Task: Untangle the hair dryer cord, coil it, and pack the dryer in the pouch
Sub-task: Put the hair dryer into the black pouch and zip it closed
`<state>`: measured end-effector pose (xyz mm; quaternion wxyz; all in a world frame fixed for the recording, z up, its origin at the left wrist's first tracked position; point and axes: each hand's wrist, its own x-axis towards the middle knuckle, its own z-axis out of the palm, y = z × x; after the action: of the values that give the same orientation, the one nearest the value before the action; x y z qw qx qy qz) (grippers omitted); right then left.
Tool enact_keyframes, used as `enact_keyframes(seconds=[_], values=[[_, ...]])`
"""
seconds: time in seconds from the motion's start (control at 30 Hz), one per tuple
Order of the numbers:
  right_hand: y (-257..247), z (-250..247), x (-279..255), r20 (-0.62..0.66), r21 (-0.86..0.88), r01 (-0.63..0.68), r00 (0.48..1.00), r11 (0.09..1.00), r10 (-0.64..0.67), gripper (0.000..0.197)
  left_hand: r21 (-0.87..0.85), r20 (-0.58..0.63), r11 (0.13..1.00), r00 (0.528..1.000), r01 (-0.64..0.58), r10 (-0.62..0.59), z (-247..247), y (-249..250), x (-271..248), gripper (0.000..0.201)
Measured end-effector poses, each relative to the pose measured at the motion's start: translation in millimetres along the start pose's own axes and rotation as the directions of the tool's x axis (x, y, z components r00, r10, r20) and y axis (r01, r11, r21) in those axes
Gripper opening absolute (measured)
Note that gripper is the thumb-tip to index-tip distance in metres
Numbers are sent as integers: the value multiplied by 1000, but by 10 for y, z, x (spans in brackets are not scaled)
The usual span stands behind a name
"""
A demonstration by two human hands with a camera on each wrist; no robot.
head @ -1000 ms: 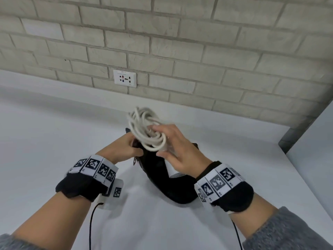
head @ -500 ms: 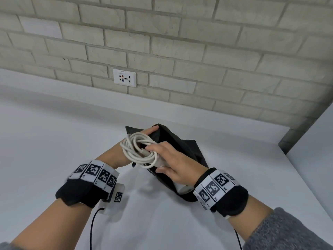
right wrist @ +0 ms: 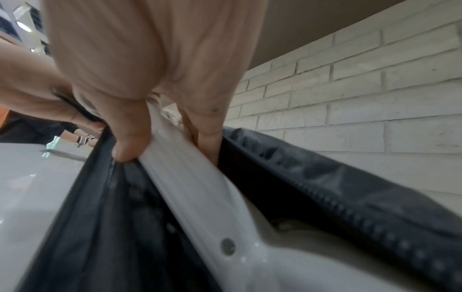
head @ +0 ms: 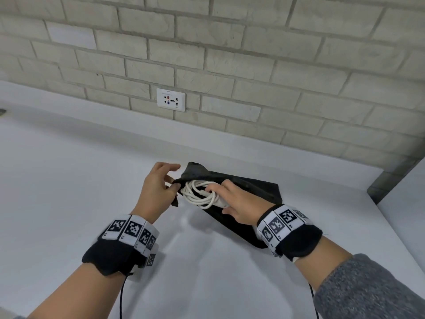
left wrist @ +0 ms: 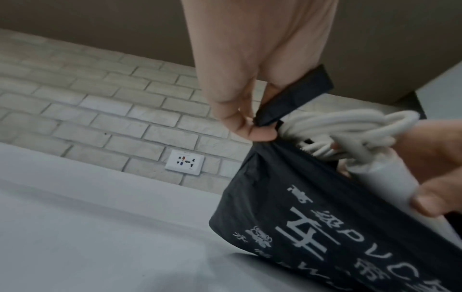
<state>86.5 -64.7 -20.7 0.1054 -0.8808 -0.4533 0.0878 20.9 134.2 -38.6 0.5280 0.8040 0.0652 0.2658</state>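
A black pouch (head: 257,187) with white lettering (left wrist: 322,223) lies on the white counter (head: 69,192), its mouth open toward the left. My left hand (head: 158,187) pinches the pouch's edge tab (left wrist: 295,96) between thumb and finger. My right hand (head: 234,203) grips the white hair dryer handle (right wrist: 190,177) (left wrist: 390,181) together with the coiled white cord (head: 197,194) (left wrist: 350,126). The dryer's body sits down inside the pouch, mostly hidden; the coil and handle end stick out at the mouth.
A brick wall with a white power socket (head: 170,99) runs along the back of the counter. A grey ledge and white side panel (head: 404,187) stand at the right. In the right wrist view a person's arm (right wrist: 75,136) shows far off at the left.
The right hand has lowered the dryer and coiled cord from above the pouch down into its mouth. The left hand keeps hold of the pouch edge, and the pouch has flattened onto the counter.
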Motion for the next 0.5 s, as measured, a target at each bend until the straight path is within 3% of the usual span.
enact_keyframes(seconds=[0.17,0.3,0.4,0.5], values=[[-2,35,163,4,-99,-129,992,987,130,69,-22,-53,997,996,-69,67,160,94,-95,31],[-9,73,224,41,-152,-171,983,973,179,70,73,-62,995,996,-63,67,155,23,-98,28],[-23,71,309,58,-249,-243,963,937,265,57,64,-30,985,987,-157,160,194,121,-165,25],[24,76,383,170,-269,-287,925,919,339,50,44,8,988,989,-150,149,195,136,-180,28]])
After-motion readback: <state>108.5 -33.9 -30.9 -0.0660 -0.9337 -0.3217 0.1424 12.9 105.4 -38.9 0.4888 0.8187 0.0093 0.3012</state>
